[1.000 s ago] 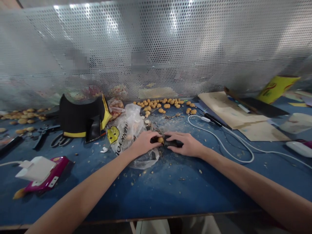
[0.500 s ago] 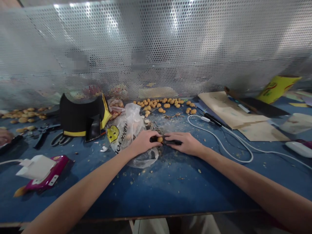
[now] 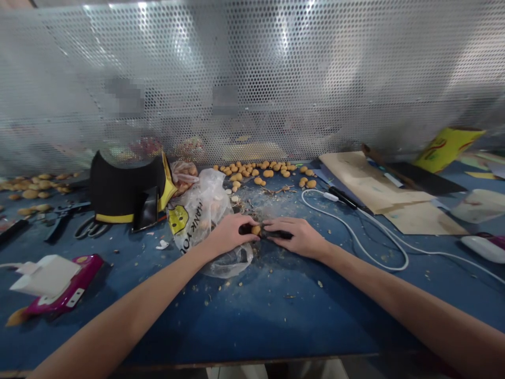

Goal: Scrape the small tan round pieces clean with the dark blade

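Both my hands meet over the blue worktable, a little right of centre. My left hand and my right hand grip a small black tool between them. A round tan nut sits in the tool's jaw end, between my hands, and my fingers hide most of the tool. Under my left wrist lies a crumpled plastic bag with a yellow smiley and "THANK YOU" lettering. Nut crumbs are scattered around both hands.
Several tan nuts lie along a perforated metal screen. Further left are a black-and-yellow fabric item, scissors and more nuts. A white cable curves right, near cardboard sheets. A pink device lies front left.
The view has shifted slightly, so the table items sit further left and lower. My hands stay closed on the tool and nut. A hand at the left edge earlier no longer shows.
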{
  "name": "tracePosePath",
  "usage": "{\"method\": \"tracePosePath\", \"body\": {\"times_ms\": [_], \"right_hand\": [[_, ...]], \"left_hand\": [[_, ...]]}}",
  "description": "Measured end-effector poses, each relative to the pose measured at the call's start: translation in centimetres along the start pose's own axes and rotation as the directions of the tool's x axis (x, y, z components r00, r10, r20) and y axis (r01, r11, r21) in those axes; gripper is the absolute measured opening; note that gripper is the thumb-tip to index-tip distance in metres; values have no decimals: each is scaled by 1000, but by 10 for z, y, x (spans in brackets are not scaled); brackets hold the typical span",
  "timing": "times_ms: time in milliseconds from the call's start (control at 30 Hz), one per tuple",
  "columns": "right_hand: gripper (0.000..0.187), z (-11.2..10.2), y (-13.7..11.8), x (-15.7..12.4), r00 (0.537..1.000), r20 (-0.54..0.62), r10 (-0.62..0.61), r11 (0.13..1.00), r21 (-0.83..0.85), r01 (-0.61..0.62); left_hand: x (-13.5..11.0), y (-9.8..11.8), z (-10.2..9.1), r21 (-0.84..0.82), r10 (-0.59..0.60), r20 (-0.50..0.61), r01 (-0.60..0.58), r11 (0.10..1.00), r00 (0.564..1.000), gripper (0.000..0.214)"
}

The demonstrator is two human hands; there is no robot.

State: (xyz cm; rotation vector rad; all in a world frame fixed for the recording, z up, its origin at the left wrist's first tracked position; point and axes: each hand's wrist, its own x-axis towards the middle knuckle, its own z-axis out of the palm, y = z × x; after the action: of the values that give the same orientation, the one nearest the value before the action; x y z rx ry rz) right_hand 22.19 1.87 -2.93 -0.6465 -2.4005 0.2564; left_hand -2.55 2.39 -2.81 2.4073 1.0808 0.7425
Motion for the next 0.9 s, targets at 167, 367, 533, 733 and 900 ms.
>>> {"method": "tracePosePath", "body": {"times_ms": [167,367,533,733,900], "right_hand": [[26,0,0,0,999,-9,-46,999,-16,46],[26,1,2,-1,998,-28,-59,998,-1,59],[27,2,3,0,996,-25,-81,997,2,81],[26,1,2,0,996,-46,-77,997,2,77],[25,1,2,0,996,-55,-65,998,-17,64]], "left_hand": [[-1,1,-1,6,7,-1,-7,1000,1000,28],[-1,-1,1,-4,16,-3,-16,1000,1000,28],[-1,-1,1,8,25,-9,-24,1000,1000,28],[0,2,0,10,14,-4,-14,1000,1000,26],[0,4,0,14,9,-10,-8,1000,1000,27]]}}
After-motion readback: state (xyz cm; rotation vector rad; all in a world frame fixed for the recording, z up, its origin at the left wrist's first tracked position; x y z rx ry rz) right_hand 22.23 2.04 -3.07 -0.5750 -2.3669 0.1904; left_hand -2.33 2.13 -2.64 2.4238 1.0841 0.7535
